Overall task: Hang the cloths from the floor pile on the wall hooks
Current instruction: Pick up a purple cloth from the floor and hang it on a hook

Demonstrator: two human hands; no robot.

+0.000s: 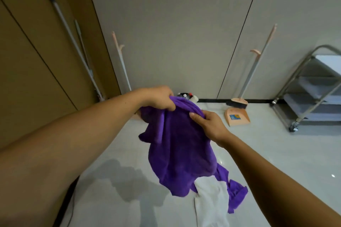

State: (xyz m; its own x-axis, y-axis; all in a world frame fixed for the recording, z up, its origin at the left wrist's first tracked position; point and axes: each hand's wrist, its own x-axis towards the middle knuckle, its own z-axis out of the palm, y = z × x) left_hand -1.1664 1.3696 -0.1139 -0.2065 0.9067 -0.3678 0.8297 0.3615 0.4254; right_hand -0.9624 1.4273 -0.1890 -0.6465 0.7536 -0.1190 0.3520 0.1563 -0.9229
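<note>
A big purple cloth (175,145) hangs in the air in front of the person, held up by its bunched top edge. It is soft and fleecy, and falls in loose, heavy folds, with its lower end reaching down over the floor pile. The left hand (160,98) grips the top of the bunch with its fingers curled over the fabric. The right hand (208,125), just beside and a little lower, pinches a fold between thumb and fingers. Below lies a white cloth (210,202) spread flat on the floor, and against its right edge a crumpled purple strip (237,195); whether that strip belongs to the held cloth cannot be told.

The floor (276,153) is pale grey and glossy, and carries the shadow of the arms and cloth. Grey wall panels (175,24) stand ahead and brown wooden panels (27,61) to the left, where two long poles (73,42) lean. A metal cart (311,86) with grey shelves stands on castors at the right. A peach broom (238,102) stands in its dustpan (237,117) near the wall.
</note>
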